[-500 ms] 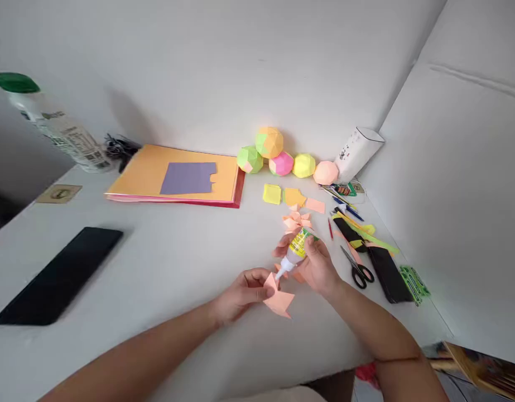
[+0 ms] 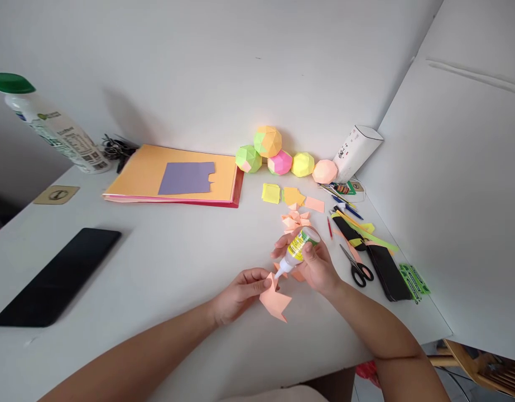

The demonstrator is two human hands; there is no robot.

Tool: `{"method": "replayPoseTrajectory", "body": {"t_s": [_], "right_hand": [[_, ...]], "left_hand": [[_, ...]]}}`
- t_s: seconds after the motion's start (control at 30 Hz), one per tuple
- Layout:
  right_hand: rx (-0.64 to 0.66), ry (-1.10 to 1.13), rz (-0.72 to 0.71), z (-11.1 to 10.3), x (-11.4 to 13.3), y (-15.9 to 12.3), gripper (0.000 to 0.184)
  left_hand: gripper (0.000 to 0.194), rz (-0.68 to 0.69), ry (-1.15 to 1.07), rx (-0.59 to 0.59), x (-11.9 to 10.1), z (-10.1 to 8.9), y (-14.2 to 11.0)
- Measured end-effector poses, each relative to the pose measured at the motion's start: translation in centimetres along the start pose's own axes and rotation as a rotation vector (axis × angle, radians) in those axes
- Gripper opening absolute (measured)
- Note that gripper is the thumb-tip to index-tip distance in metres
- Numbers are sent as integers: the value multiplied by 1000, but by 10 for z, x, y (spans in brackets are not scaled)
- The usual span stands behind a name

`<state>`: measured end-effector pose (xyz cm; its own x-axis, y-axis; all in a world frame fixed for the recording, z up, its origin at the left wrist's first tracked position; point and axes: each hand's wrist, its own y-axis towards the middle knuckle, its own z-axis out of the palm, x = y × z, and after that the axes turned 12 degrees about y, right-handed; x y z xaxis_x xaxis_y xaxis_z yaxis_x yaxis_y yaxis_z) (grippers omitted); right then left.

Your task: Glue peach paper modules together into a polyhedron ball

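Note:
My left hand (image 2: 244,290) pinches a folded peach paper piece (image 2: 275,301) with pointed flaps, held above the white table. In my right hand (image 2: 316,265) is a glue bottle (image 2: 298,247) with a yellow and green label, tilted nozzle down. The nozzle tip meets an upper flap of the paper, or nearly so; I cannot tell whether glue is coming out. Behind the bottle lies a heap of folded peach paper pieces (image 2: 296,219). Another bit of peach paper shows partly beneath my right hand.
Folded paper balls (image 2: 268,141) stand by the wall. Scissors (image 2: 359,268), pens (image 2: 349,207) and a black pouch (image 2: 386,273) lie to the right. On the left are a stack of coloured paper (image 2: 131,173), a black tablet-like slab (image 2: 60,273) and a green-capped bottle (image 2: 56,128).
The peach paper piece has turned slightly and shifted a little left and down in my left hand. The glue bottle keeps its tilt at the flap. The view has moved slightly.

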<state>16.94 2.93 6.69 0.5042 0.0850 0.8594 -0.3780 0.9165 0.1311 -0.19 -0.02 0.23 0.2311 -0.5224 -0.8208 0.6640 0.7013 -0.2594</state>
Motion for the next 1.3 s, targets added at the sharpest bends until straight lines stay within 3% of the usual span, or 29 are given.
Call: {"method": "replayPoseTrajectory", "body": {"t_s": [0.83, 1.13, 1.3], "right_hand": [[60, -107, -106, 1, -3, -4, 29], [61, -104, 0, 2, -1, -8, 33], [42, -105, -23, 3, 0, -7, 32]], "left_hand": [[16, -27, -2, -6, -1, 1, -2], [16, -23, -43, -19, 2, -1, 1], [16, -28, -14, -9, -1, 0, -1]]}}
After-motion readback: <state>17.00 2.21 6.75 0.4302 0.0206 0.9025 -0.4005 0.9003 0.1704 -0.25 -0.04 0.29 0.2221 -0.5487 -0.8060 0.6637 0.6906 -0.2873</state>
